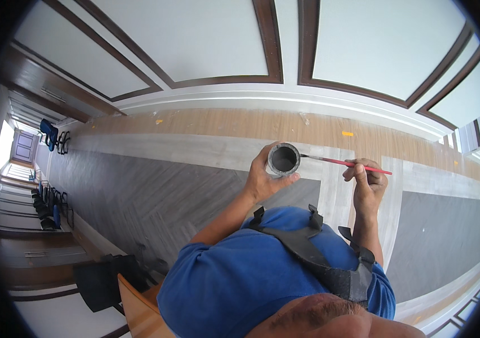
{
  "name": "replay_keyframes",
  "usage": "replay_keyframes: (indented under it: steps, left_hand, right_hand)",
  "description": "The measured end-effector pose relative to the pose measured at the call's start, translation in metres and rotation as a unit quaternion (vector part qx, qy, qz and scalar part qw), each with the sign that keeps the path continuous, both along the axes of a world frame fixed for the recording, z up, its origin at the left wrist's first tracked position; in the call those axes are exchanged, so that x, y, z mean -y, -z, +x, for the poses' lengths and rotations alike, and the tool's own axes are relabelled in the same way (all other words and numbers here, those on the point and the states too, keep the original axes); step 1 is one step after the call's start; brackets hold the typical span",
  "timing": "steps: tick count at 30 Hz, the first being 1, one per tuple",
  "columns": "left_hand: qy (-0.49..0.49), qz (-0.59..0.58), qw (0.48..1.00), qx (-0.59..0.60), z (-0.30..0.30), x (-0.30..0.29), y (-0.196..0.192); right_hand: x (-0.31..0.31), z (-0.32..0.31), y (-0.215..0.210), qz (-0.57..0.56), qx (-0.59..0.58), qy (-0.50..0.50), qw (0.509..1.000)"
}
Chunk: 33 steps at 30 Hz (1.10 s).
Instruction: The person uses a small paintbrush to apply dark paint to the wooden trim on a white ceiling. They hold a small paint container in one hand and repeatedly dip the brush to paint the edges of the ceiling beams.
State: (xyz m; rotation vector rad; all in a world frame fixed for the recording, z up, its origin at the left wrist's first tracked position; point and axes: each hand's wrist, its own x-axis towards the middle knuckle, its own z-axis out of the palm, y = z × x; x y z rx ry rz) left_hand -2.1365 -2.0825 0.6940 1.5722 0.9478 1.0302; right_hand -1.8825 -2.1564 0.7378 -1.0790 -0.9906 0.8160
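A small round cup (284, 158) with dark grey stuff inside and a smeared rim sits in my left hand (261, 176), its fingers and thumb wrapped round the sides. Between the fingertips and thumb of my right hand (367, 179) is a thin paintbrush (338, 161) with a red handle. Its dark tip points left and lies just beside the cup's right rim; I cannot tell whether it touches. Both hands are held out in front of my chest, above the floor.
Ahead runs a white wall (223, 45) with dark brown frame mouldings (274, 45). The floor has grey planks (138, 174) and a wood-toned border (223, 121) with bits of orange tape (347, 134). Chairs (49, 135) stand far left; an orange-brown wooden piece (135, 304) is near my left side.
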Motion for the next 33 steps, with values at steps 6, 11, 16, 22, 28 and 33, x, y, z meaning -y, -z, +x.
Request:
replay_keyframes:
  steps: [6, 11, 16, 22, 28, 33]
  left_hand:
    - [0.033, 0.013, 0.999, -0.018, 0.005, -0.009, -0.004]
    - [0.048, 0.003, 0.999, -0.01, 0.011, -0.02, 0.002]
    - [0.088, 0.05, 0.994, -0.04, 0.022, -0.052, 0.006]
    - [0.165, 0.09, 0.982, -0.007, 0.068, -0.113, 0.01]
    - [0.265, 0.099, 0.959, 0.017, 0.138, -0.157, 0.027]
    - [0.342, 0.063, 0.938, 0.002, 0.216, -0.159, 0.033]
  right_hand:
    - [0.004, 0.001, 0.001, -0.01, -0.013, 0.017, 1.0]
    - [0.004, 0.008, 0.008, -0.005, -0.029, 0.056, 0.998]
    - [-0.012, 0.013, 0.006, -0.014, -0.038, 0.108, 0.993]
    - [-0.03, 0.042, -0.01, -0.032, 0.006, 0.176, 0.984]
    - [-0.014, 0.072, 0.002, -0.033, -0.042, 0.322, 0.945]
    - [0.004, 0.104, 0.017, -0.027, -0.085, 0.396, 0.914]
